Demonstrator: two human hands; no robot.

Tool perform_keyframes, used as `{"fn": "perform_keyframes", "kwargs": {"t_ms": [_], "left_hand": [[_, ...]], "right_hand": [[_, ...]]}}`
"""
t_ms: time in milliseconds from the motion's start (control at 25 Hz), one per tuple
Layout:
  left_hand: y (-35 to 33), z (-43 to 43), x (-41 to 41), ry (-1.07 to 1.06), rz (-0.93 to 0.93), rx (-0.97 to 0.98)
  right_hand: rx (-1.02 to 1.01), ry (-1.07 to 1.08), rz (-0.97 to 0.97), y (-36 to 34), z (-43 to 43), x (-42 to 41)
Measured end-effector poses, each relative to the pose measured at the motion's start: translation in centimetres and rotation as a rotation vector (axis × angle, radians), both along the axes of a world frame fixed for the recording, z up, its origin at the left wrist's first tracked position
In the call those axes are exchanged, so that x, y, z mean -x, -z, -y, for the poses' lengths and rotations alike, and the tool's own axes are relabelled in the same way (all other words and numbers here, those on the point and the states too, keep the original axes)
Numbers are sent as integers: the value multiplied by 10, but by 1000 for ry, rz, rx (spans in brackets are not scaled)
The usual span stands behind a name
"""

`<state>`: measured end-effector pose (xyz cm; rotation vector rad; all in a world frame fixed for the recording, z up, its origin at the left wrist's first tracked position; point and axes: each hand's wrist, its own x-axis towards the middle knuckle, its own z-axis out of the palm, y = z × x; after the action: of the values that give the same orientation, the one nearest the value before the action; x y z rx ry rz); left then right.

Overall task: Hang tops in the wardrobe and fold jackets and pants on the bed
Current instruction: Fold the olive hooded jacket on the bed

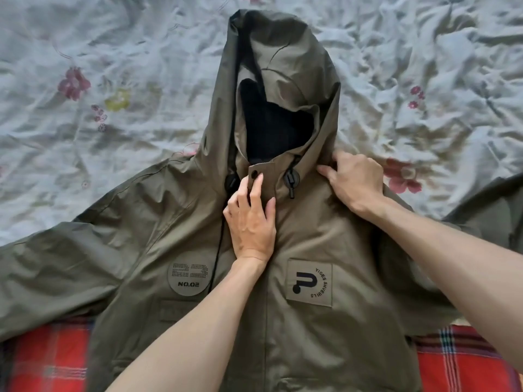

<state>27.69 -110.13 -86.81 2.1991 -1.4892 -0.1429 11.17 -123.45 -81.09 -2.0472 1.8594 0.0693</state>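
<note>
A red plaid blanket (pixel 51 360) meets a crumpled floral sheet (pixel 113 80).

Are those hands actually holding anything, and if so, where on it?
The right hand pinches the jacket at the base of its hood. The left hand holds nothing; it only presses flat on the front placket near the collar.

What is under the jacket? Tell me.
The jacket lies on a flowered sheet; a red plaid cloth shows beneath its lower edge. How far that cloth runs underneath is covered.
</note>
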Motion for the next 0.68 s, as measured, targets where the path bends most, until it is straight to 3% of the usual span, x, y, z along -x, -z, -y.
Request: {"fn": "perform_keyframes", "kwargs": {"t_ms": [120,200,280,360,440,520,600,680], "left_hand": [[1,-1,-1,-24,-12,-59],[3,0,-1,-14,47,-114],[5,5,0,-2,124,-183],[6,8,0,-1,163,-240],[5,8,0,15,176,-297],[0,11,-1,20,168,-356],[-19,8,-3,44,149,-394],[-42,-9,-6,88,161,-317]], "right_hand": [[194,31,-52,3,-16,-8],[408,-51,91,-5,-36,-14],[474,-403,89,-1,-68,-6],[336,-602,-71,14,-91,19],[214,-495,-149,24,-95,33],[156,-398,-104,9,-105,26],[252,-335,171,-23,-142,30],[300,-131,423,-44,-199,64]]}}
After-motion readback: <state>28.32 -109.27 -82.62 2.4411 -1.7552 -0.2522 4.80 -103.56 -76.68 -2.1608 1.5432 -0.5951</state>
